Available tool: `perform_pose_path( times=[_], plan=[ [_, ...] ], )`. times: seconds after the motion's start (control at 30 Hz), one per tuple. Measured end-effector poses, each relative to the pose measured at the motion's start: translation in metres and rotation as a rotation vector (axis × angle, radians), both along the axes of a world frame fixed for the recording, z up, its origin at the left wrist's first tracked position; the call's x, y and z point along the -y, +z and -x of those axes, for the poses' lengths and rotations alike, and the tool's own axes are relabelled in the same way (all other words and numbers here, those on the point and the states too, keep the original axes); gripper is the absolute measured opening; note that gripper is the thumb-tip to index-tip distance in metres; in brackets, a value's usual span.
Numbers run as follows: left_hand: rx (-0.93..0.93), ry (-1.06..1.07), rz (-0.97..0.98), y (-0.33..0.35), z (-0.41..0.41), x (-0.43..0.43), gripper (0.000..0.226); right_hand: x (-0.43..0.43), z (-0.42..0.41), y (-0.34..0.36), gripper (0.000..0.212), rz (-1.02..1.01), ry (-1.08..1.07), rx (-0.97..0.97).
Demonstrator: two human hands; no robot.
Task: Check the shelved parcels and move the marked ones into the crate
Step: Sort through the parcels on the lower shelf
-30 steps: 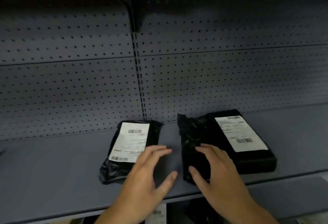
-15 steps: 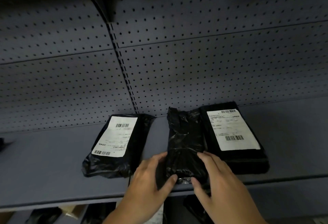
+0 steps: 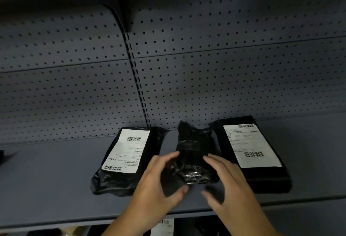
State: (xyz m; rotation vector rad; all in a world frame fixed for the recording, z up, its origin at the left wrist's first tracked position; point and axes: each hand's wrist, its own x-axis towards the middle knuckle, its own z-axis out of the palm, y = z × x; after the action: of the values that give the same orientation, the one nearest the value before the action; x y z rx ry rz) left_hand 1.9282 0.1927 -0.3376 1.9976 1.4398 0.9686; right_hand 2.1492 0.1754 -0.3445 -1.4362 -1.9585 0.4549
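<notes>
- left parcel [image 3: 129, 161]: glossy black wrap; left label [image 3: 128, 148] white, black barcodes and print
- middle parcel [image 3: 191, 153]: black, shiny creases
- right parcel [image 3: 250, 174]: duller black; right label [image 3: 251, 145] white, black barcodes
- shelf [image 3: 46, 179]: plain grey-blue
- back panel [image 3: 224, 86]: grey-blue, regular grid of dark holes

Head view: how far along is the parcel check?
Nothing visibly moved: no crate in view, three parcels lie on the shelf. In hand: left hand holds the middle parcel, label not showing; right hand at its right edge. To do: left parcel and right parcel, labels up, marks unreadable.
</notes>
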Motion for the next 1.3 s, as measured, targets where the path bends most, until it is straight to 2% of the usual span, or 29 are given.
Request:
perform_pose_path(
  times=[0.13,0.2,0.33,0.47,0.7,0.9,1.1,1.3],
  plan=[
    [0.067,-0.020,-0.060,0.014,0.006,-0.007,0.073,-0.011,-0.001,0.010,0.069,-0.240,-0.046,-0.107],
    [0.131,-0.018,-0.087,0.018,0.009,-0.012,0.070,-0.019,-0.006,0.030,0.061,-0.289,-0.028,-0.151],
    [0.243,-0.003,-0.075,0.028,0.016,-0.021,0.065,-0.034,-0.019,0.082,0.045,-0.168,0.085,-0.192],
    [0.266,-0.013,-0.019,0.031,0.019,-0.021,0.056,-0.044,-0.023,0.114,0.042,-0.116,0.159,-0.413],
    [0.472,0.002,0.066,0.034,0.013,-0.013,0.048,-0.045,-0.017,0.113,0.060,-0.106,0.109,-0.689],
    [0.630,-0.004,0.064,0.045,0.009,-0.010,0.047,-0.029,-0.003,0.070,0.063,0.009,0.036,-0.591],
    [0.624,-0.008,0.057,0.053,0.004,0.001,0.047,-0.008,0.009,0.055,0.072,0.109,0.051,-0.690],
    [0.618,0.016,0.006,0.068,0.000,0.014,0.047,0.003,0.003,0.068,0.073,0.078,0.068,-0.735]
  ],
)
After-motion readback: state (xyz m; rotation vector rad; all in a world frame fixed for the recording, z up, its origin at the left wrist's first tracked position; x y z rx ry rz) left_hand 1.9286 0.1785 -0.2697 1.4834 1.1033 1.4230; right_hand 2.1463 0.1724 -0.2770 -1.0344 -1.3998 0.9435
